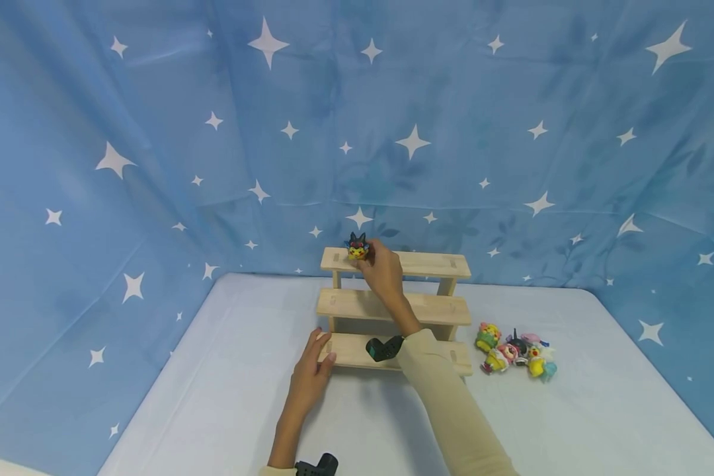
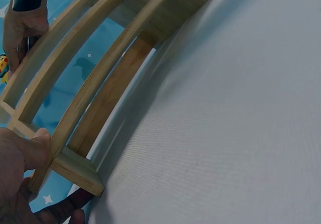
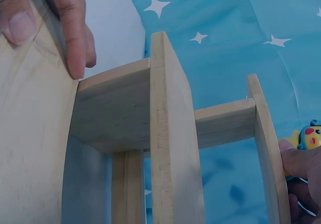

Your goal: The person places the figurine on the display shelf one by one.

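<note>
Nearest, a black wrist camera (image 1: 318, 466) is sitting on the left wrist. Just beyond it, the left hand (image 1: 311, 370) is gripping the left end of the bottom tier (image 1: 351, 352) of a three-tier wooden display stand (image 1: 357, 305), its thumb pressing the board and its fingers wrapping round the end. The stand is standing upright on a white-covered table (image 1: 244, 383). A cream sleeve (image 1: 452, 403) is crossing over the bottom tier.

To the right, just beside the stand, small figurines (image 1: 512, 356) are lying bunched on the cloth: a green-bodied one (image 1: 488, 338), a pink-hooded one (image 1: 501, 358), a black one (image 1: 517, 347) and a yellow one (image 1: 537, 365) among them.

Farther in, the right hand (image 1: 385, 270) is reaching past the middle tier (image 1: 434, 309) and pinching a yellow-faced figurine in a black-eared hood (image 1: 357, 249) at the left end of the top tier (image 1: 422, 264); whether its base is touching the board, I cannot tell. Behind everything, a blue star-patterned curtain (image 1: 309, 99) is hanging.
</note>
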### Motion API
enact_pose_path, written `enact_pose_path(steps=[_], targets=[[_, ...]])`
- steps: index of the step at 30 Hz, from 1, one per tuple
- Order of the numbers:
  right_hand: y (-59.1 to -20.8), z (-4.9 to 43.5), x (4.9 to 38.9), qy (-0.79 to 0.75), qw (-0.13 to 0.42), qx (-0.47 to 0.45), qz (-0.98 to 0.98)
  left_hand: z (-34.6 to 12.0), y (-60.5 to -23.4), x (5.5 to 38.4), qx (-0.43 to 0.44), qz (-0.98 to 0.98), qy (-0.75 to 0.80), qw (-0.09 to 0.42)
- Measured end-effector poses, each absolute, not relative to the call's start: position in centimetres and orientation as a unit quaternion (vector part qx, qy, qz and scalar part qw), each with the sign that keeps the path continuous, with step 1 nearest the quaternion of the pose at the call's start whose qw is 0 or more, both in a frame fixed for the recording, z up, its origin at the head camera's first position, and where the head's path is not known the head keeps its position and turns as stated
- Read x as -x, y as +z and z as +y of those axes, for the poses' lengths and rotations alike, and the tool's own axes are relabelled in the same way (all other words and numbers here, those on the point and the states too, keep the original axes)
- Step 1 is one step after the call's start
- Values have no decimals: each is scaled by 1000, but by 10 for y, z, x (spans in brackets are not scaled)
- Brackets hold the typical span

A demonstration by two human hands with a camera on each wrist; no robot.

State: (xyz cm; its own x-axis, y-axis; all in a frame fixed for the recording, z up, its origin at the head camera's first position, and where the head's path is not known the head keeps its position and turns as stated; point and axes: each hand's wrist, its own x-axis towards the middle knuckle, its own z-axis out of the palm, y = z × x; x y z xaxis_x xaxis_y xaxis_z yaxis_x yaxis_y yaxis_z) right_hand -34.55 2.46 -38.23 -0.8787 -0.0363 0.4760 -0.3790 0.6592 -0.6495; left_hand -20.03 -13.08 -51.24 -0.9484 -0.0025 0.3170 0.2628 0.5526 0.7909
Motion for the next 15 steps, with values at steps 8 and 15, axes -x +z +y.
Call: enact_pose_path(steps=[8,15], targets=[[-382,25,344,397,214,-116,-885,-130,-513,200,69,-873,-462,142],[-382,26,345,387,211,-109,-891,-130,-512,199,68,-870,-468,138]])
